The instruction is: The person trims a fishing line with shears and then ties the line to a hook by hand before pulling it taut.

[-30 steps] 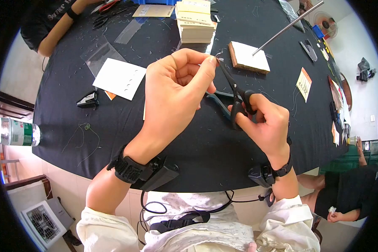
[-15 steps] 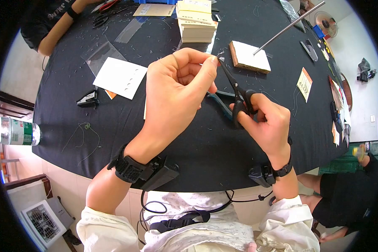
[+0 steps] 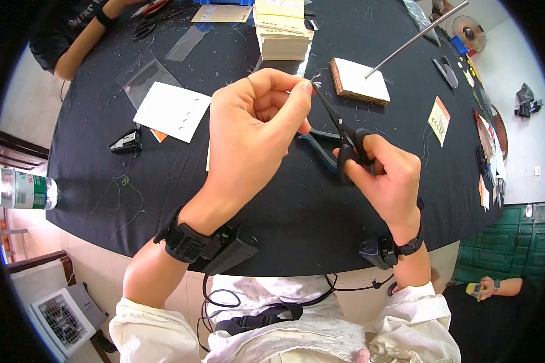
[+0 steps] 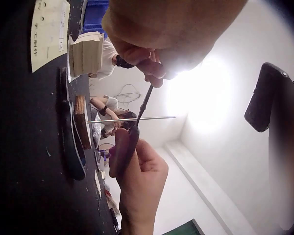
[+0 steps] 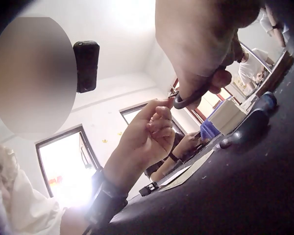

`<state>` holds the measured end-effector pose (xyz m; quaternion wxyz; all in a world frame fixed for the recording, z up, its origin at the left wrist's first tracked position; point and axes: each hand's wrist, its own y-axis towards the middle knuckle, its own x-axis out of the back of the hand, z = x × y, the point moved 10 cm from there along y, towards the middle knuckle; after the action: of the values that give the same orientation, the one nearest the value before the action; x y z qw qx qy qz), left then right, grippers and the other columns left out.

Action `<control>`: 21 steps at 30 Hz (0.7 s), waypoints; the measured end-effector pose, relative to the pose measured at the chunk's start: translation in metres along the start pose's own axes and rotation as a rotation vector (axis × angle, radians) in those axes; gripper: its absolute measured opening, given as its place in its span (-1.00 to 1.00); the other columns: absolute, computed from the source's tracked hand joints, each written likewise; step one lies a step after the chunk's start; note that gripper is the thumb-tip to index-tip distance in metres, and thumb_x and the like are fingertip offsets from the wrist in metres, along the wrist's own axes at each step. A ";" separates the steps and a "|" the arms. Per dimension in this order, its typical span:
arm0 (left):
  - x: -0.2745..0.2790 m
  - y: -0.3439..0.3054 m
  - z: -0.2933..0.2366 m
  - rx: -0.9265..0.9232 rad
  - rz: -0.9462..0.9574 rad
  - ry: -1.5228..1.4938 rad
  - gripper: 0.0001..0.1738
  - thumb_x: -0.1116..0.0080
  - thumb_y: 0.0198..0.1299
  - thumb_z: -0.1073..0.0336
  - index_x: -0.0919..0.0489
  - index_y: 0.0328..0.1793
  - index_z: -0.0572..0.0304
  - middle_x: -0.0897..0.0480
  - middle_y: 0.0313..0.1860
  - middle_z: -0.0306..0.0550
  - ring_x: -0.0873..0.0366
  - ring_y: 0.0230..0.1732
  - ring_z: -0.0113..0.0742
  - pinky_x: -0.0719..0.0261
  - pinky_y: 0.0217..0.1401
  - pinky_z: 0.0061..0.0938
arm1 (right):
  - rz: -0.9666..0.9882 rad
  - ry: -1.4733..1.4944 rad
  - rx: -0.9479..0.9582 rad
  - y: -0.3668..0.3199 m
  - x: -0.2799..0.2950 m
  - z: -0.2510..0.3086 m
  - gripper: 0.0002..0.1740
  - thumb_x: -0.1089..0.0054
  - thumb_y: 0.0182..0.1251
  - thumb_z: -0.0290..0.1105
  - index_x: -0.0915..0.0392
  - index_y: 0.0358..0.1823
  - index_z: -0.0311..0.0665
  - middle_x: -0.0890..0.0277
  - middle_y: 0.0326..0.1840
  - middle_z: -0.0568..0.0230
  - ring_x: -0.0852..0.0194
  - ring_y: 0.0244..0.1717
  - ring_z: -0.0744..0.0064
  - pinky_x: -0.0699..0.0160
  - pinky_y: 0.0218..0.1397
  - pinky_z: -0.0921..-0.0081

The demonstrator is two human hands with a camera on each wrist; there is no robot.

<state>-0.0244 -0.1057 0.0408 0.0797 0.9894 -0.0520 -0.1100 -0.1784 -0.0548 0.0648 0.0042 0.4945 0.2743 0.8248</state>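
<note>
My left hand point(image 3: 248, 130) is raised over the table, thumb and forefinger pinching something tiny that the fingertips mostly hide; I cannot tell its kind. Black scissors point(image 3: 340, 123) are in my right hand point(image 3: 389, 178), with thumb and fingers at the handle loops. Their narrow blades point up and left, the tips right at the left fingertips. In the left wrist view the scissors point(image 4: 144, 105) run from the right hand point(image 4: 142, 181) up to the left hand's fingers. Behind the hands, pliers with dark teal handles point(image 3: 318, 151) lie on the black cloth, partly covered.
A wooden block with a white top point(image 3: 360, 81) bears a slanting metal rod point(image 3: 418, 39). Beyond the left hand is a card stack point(image 3: 283, 48). Leftward lie a white punched card point(image 3: 172, 113), a small black stapler point(image 3: 126, 143) and loose thread point(image 3: 125, 181). Another person's arm point(image 3: 82, 48) rests at upper left.
Both hands keep nearly the same pose, the scissor tips staying at the left fingertips. My right hand has shifted slightly right. At lower right, another person has moved, a yellow item now in their hand.
</note>
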 end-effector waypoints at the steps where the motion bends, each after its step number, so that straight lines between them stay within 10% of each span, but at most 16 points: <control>1: 0.000 0.000 0.000 0.001 0.005 0.001 -0.80 -0.12 0.18 0.32 -0.57 -0.28 0.37 -0.55 -0.61 -0.27 -0.44 -0.62 -0.71 -0.24 -0.69 -0.83 | -0.006 -0.001 0.002 0.000 0.000 0.000 -0.77 -0.38 -0.13 -0.42 -0.50 -0.44 -0.27 -0.42 -0.68 0.28 -0.43 -0.68 0.40 -0.35 -0.60 0.55; 21: -0.002 0.000 0.001 -0.004 0.011 -0.004 -0.82 -0.12 0.18 0.35 -0.57 -0.29 0.38 -0.55 -0.59 -0.29 -0.48 -0.56 -0.68 -0.28 -0.62 -0.82 | 0.021 0.018 -0.018 0.001 0.000 0.002 -0.78 -0.38 -0.14 -0.42 -0.49 -0.47 -0.27 -0.41 -0.70 0.33 -0.40 -0.71 0.50 -0.33 -0.62 0.61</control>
<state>-0.0261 -0.1057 0.0403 0.0820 0.9887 -0.0574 -0.1116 -0.1763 -0.0548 0.0661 -0.0023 0.4897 0.2616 0.8317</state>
